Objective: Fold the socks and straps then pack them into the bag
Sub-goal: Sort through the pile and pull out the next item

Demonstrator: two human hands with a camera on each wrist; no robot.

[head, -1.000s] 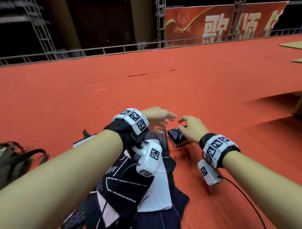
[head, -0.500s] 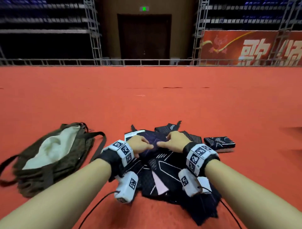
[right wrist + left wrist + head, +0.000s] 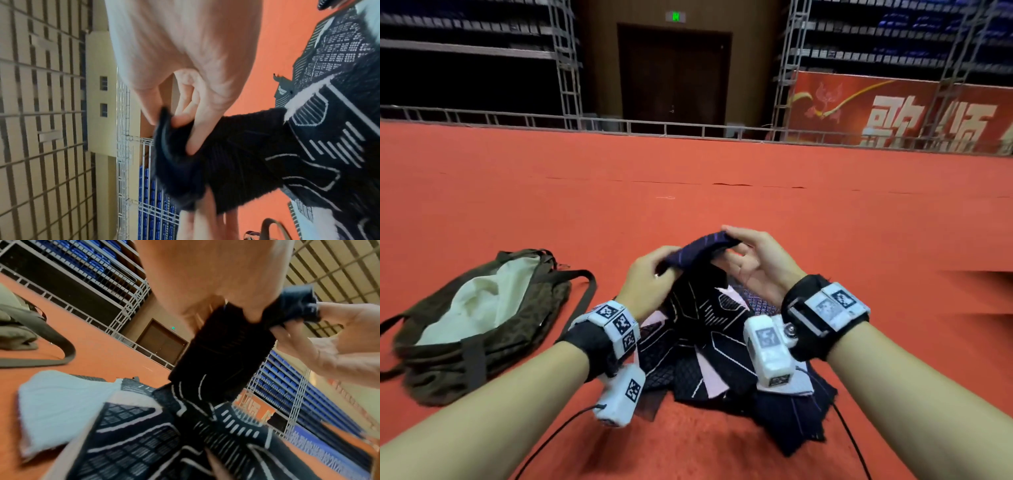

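So we've got a dark sock [image 3: 702,251] up off the pile [image 3: 722,356] right now, both hands on its cuff end. Left hand [image 3: 650,277] is curled round one side of the cuff, right hand [image 3: 753,260] pinches the other side from above with thumb and forefinger, its other fingers loose underneath. The sock's lower part hangs down and runs into the pile, so it isn't fully free of it yet.

Taking the pile as our reference: it sits on the red carpet [image 3: 722,171] right in front of us, a jumble of black-and-white patterned socks and darker pieces with thin stripes, which we guess are the straps. The olive bag [image 3: 482,329] lies just to the left of the pile, mouth gaping, pale lining showing, one strap of its own looping toward the pile. Nothing visible inside it from here.

Handling-wise, this thing looks light, soft and stretchy, ribbed knit at the cuff. It droops wherever we don't hold it, so it won't keep a fold by itself. We reckon the best grip is what we've already got, the two corners of the cuff. Then we can lay it flat on the carpet beside the pile and fold toe to cuff. Pinching mid-body would probably just bunch it. No worry about breaking anything, only about it snagging on its neighbours in the pile.
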